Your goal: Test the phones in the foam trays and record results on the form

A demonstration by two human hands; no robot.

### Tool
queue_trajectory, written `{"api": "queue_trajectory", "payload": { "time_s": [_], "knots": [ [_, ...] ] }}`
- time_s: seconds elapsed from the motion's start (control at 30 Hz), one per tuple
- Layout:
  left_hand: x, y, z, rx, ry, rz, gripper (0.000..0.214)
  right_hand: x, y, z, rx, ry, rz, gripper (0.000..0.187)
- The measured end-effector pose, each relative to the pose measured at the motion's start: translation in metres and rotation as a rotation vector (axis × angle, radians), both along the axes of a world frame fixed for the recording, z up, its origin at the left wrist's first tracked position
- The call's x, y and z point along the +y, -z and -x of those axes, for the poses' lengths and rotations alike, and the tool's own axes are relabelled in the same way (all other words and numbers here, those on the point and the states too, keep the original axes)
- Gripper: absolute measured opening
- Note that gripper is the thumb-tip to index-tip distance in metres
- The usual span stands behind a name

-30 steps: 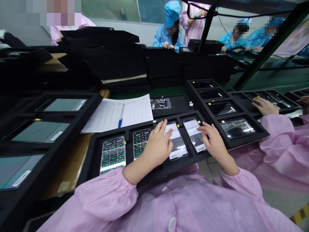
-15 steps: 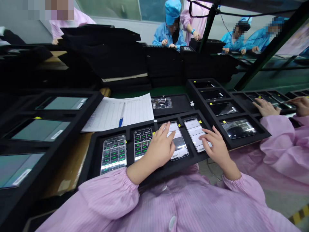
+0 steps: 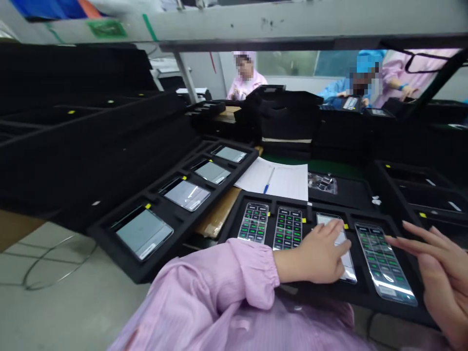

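A black tray (image 3: 361,265) lies in front of me with smartphones side by side in its slots. My left hand (image 3: 321,251) is over the third smartphone (image 3: 349,268), fingers stretched onto its pale screen; it covers part of that screen. At the right, my right hand (image 3: 444,278) is open and empty, its fingertips beside the upper right edge of the fourth smartphone (image 3: 387,263). Grids of dark cells with green marks show on that phone, the first smartphone (image 3: 254,222) and the second smartphone (image 3: 287,229). Yellow tabs sit beside the phones.
Left of me, a second black tray (image 3: 204,222) holds several lit phones. Behind my tray lie a paper sheet (image 3: 288,180), a blue pen (image 3: 268,181) and a clear bag of metal parts (image 3: 323,184). Another phone tray (image 3: 383,190) is at right. People work beyond black stacks (image 3: 288,119).
The view has swung left. The fourth phone's screen has turned from a white list to the green-marked grid, and my right hand has drawn off it. My left hand stays at the third phone.
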State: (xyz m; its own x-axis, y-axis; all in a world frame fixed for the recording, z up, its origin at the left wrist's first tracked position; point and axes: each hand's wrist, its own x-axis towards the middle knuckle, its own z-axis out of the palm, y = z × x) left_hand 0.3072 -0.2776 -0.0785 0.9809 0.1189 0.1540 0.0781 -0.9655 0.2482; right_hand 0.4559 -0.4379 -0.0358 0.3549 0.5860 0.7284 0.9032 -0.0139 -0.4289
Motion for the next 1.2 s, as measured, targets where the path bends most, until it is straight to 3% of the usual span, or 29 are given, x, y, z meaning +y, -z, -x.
{"api": "queue_trajectory", "payload": {
  "time_s": [0.1,0.17,0.23,0.33,0.4,0.5,0.6,0.67,0.77,1.07,1.2],
  "knots": [
    [-0.006,-0.006,0.005,0.053,0.021,-0.040,0.049,0.038,-0.039,0.019,-0.037,-0.139,0.064,0.029],
    [-0.009,-0.019,0.017,0.028,-0.006,-0.055,0.051,0.078,-0.060,0.034,-0.105,-0.267,0.072,0.025],
    [-0.011,-0.038,0.039,-0.066,-0.061,-0.055,0.054,0.132,-0.074,0.052,-0.114,-0.424,0.104,0.021],
    [-0.010,-0.067,0.098,-0.235,-0.174,-0.035,0.049,0.228,-0.078,0.086,-0.048,-0.553,0.374,0.018],
    [-0.004,-0.077,0.149,-0.327,-0.314,-0.008,0.045,0.292,-0.072,0.114,-0.082,-0.532,0.588,0.016],
    [0.013,-0.073,0.230,-0.504,-0.752,-0.090,0.043,0.368,-0.057,0.154,-0.118,-0.495,0.613,0.027],
    [0.034,-0.055,0.297,-0.564,-1.106,-0.155,0.039,0.411,-0.041,0.180,-0.153,-0.466,0.594,0.035],
    [0.046,-0.042,0.327,-0.565,-1.216,-0.179,0.041,0.423,-0.033,0.188,-0.179,-0.468,0.578,0.033],
    [0.060,-0.030,0.351,-0.542,-1.257,-0.205,0.043,0.423,-0.023,0.198,-0.247,-0.559,0.528,0.028],
    [0.074,-0.023,0.366,-0.472,-1.226,-0.194,0.044,0.372,-0.005,0.263,-0.386,-1.000,0.516,0.023],
    [0.077,-0.016,0.369,-0.369,-1.206,-0.154,0.046,0.355,-0.014,0.264,-0.275,-1.044,0.481,0.024]
  ]
}}
